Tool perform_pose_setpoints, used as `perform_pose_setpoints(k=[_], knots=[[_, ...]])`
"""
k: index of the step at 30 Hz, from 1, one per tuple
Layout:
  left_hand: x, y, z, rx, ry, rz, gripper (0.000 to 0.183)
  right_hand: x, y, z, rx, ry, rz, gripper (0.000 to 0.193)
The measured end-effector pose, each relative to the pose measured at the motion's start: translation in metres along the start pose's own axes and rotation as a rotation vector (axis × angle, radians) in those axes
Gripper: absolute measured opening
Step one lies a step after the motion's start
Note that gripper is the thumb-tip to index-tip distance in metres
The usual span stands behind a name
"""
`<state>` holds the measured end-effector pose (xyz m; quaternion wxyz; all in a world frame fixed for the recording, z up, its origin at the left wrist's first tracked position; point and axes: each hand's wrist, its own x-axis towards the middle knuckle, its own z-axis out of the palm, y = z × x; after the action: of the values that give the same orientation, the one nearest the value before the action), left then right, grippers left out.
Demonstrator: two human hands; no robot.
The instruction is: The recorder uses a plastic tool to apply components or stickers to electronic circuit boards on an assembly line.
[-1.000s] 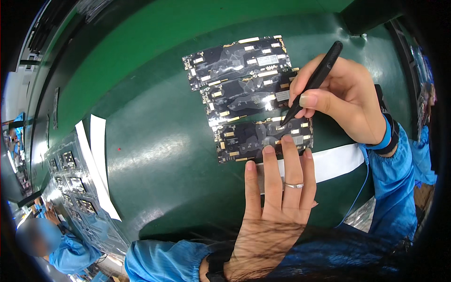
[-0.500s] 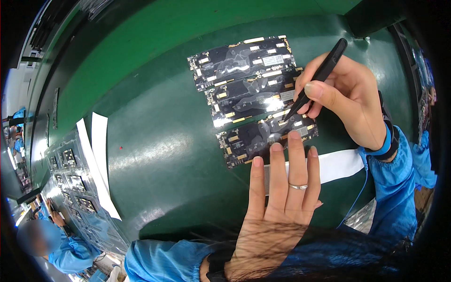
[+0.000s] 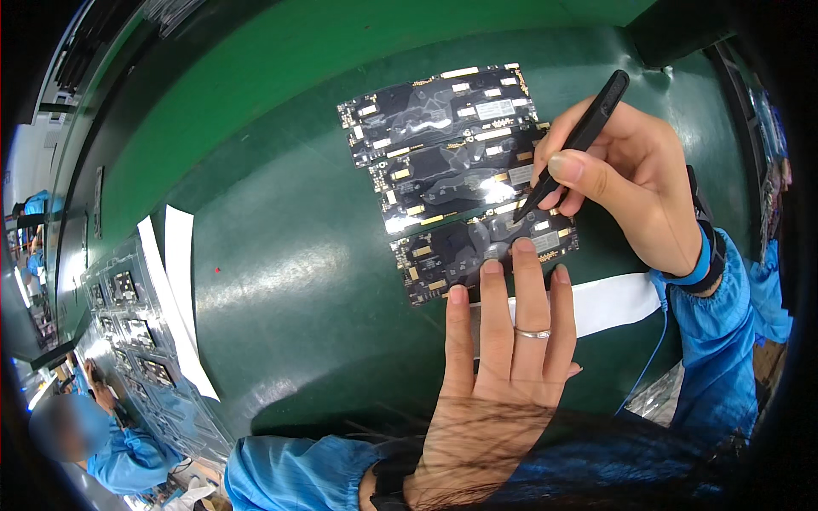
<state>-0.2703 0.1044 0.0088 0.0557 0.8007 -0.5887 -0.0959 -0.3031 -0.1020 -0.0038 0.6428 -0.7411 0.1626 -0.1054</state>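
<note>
Three black circuit boards lie in a stack of rows on the green mat: a far board (image 3: pixel 400 123), a middle board (image 3: pixel 426 187) and a near board (image 3: pixel 460 243). Clear film covers part of each. My right hand (image 3: pixel 648 192) is closed around black tweezers (image 3: pixel 588 132), whose tip points down at the near board's upper right part. Whether the tip touches the board or the film, I cannot tell. My left hand (image 3: pixel 503 366) lies flat with fingers apart, its fingertips on the near board's lower edge. A ring is on one finger.
A white strip (image 3: pixel 613 307) lies under and beside my left fingers. At left are two white paper strips (image 3: pixel 179 281) and a clear tray (image 3: pixel 175 409) with several small boards. Another person's blue sleeve (image 3: pixel 132 460) shows at lower left. A blue cord (image 3: pixel 645 366) hangs from my right wrist.
My left hand has shifted slightly to the left along the near board's edge. My right hand and the tweezers have stayed nearly in place.
</note>
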Motion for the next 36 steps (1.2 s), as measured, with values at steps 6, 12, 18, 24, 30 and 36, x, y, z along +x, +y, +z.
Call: perform_pose_setpoints(k=[6, 12, 18, 24, 30, 36], knots=[[0.003, -0.002, 0.041, 0.128, 0.294, -0.026, 0.084, 0.0, -0.008, -0.003, -0.013, -0.025, 0.027, 0.016], [0.007, -0.004, -0.007, -0.145, 0.006, -0.046, 0.086, -0.011, -0.032, -0.012, -0.123, 0.028, -0.055, 0.018], [-0.023, 0.016, -0.017, -0.021, -0.042, 0.108, 0.063, -0.017, -0.026, 0.0, -0.135, -0.156, -0.081, 0.018], [-0.011, 0.005, -0.017, 0.004, -0.078, -0.054, 0.084, -0.014, -0.008, 0.01, 0.031, -0.021, 0.031, 0.017], [-0.01, 0.006, -0.011, 0.027, -0.077, -0.066, 0.082, -0.011, -0.007, 0.012, 0.059, 0.048, 0.022, 0.015], [-0.008, 0.005, -0.01, 0.022, -0.072, -0.065, 0.082, -0.01, -0.005, 0.009, 0.033, 0.026, 0.024, 0.015]])
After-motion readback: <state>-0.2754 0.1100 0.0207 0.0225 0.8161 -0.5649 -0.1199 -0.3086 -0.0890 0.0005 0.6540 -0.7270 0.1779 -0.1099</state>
